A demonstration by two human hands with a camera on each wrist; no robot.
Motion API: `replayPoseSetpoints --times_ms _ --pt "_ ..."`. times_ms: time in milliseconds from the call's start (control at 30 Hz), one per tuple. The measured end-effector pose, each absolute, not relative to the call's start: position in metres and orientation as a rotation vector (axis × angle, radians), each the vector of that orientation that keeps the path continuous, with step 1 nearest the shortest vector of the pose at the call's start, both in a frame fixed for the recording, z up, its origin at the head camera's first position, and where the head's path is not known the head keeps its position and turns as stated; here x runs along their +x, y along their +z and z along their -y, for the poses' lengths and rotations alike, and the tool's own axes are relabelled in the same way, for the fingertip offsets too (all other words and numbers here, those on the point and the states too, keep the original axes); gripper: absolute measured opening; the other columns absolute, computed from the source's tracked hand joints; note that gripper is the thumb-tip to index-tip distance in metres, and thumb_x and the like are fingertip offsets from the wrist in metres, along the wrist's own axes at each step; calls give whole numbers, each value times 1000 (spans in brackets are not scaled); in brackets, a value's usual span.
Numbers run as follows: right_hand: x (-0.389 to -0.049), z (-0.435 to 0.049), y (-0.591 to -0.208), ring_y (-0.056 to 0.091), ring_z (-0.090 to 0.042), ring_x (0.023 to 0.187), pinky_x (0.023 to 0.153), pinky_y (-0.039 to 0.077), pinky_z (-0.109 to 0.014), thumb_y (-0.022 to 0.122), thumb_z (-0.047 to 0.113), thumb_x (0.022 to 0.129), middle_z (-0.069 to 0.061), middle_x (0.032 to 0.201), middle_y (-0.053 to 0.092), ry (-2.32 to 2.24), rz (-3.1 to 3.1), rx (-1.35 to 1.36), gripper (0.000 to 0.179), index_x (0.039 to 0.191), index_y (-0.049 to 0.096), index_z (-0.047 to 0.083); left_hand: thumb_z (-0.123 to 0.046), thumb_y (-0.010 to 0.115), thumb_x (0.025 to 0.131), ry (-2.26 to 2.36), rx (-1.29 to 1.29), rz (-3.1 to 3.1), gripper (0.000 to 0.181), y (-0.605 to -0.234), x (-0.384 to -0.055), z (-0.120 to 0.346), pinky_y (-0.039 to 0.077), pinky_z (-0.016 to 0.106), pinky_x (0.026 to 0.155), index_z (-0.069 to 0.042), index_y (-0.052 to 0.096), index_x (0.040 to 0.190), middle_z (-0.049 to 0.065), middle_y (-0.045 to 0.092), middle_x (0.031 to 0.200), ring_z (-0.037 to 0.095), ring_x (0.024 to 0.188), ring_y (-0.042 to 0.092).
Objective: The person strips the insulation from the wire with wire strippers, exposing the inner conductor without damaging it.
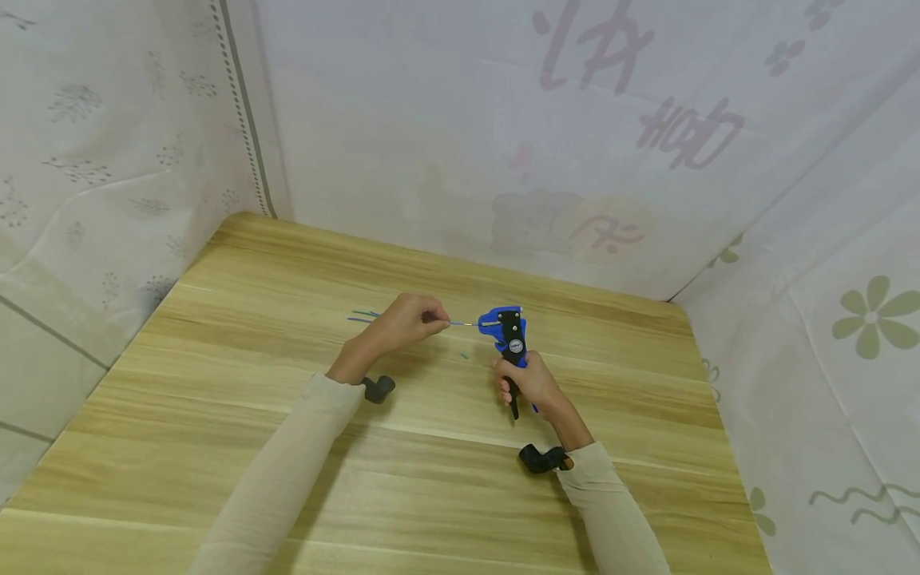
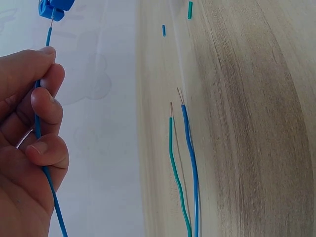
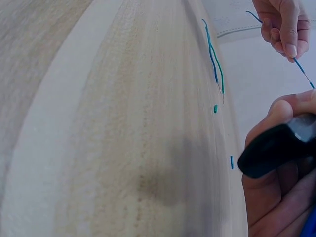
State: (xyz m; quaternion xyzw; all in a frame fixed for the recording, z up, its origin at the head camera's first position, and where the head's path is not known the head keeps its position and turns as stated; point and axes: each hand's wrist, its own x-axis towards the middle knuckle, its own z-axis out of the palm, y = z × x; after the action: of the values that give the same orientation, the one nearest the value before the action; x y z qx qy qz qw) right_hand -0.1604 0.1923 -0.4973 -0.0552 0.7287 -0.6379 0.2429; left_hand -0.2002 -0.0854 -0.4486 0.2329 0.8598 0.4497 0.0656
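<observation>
My left hand (image 1: pixel 404 326) pinches a thin blue wire (image 2: pixel 58 212) between thumb and fingertips; its lower length runs down across the palm. A stretch of bare conductor shows just ahead of the fingertips. In the right wrist view a short blue bit of insulation (image 3: pixel 312 85) sits beyond that bare stretch. The wire's tip meets the head of a blue and black wire stripper (image 1: pixel 511 326). My right hand (image 1: pixel 532 382) grips the stripper's handles, holding it upright above the table. How far its jaws are closed cannot be made out.
On the wooden table (image 1: pixel 431 479) lie a blue wire (image 2: pixel 192 158) and a green wire (image 2: pixel 174 160), both with bare ends. Nearby are a short green insulation piece (image 2: pixel 190 10) and a blue one (image 2: pixel 164 30). Patterned cloth (image 1: pixel 402 144) hangs behind the table.
</observation>
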Motion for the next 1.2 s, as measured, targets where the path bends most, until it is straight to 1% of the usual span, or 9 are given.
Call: replayPoseSetpoints --times_ms 100,233,400,667,800,933,1200 --pt "-160 -192 -497 52 -18 44 48 49 -32 57 16 100 -5 55 52 -1742 -1990 -152 35 71 54 -2 -9 67 94 1355 705 -2595 9 -448 -200 86 53 29 74 -6 75 94 10 74 92 13 79 63" --pt "-160 -192 -498 52 -19 44 48 49 -32 56 16 101 -5 55 52 -1740 -1992 -163 35 71 54 -2 -9 67 94 1366 706 -2590 8 -447 -199 87 53 28 74 -6 75 94 8 73 91 13 79 63" --pt "-160 -193 -499 51 -19 45 48 48 -32 56 16 101 -5 56 52 -1746 -1984 -163 32 74 54 -2 -9 67 95 1375 704 -2586 8 -448 -199 87 54 29 75 -6 75 94 5 73 91 13 81 64" --pt "-160 -193 -499 51 -20 46 48 49 -32 57 16 100 -4 56 52 -1760 -1973 -157 30 78 53 -3 -10 66 95 1382 687 -2580 9 -449 -198 89 54 29 75 -7 75 94 4 73 91 13 82 64" --pt "-161 -197 -500 51 -19 45 48 48 -31 56 14 100 -4 56 52 -1778 -1971 -118 28 80 53 -5 -11 66 96 1365 642 -2595 9 -447 -197 94 53 29 73 -7 74 95 3 72 90 13 81 63" --pt "-162 -203 -500 52 -19 45 48 49 -32 55 15 101 -5 55 52 -1788 -1977 -84 30 78 53 -4 -9 66 95 1388 629 -2602 8 -445 -198 100 52 28 70 -6 74 93 3 72 88 14 78 63" --pt "-162 -203 -499 52 -19 45 48 50 -32 54 14 101 -5 56 53 -1775 -1975 -118 30 77 54 -4 -9 66 95 1413 681 -2597 9 -445 -199 100 52 28 70 -6 74 91 3 72 86 13 77 63"
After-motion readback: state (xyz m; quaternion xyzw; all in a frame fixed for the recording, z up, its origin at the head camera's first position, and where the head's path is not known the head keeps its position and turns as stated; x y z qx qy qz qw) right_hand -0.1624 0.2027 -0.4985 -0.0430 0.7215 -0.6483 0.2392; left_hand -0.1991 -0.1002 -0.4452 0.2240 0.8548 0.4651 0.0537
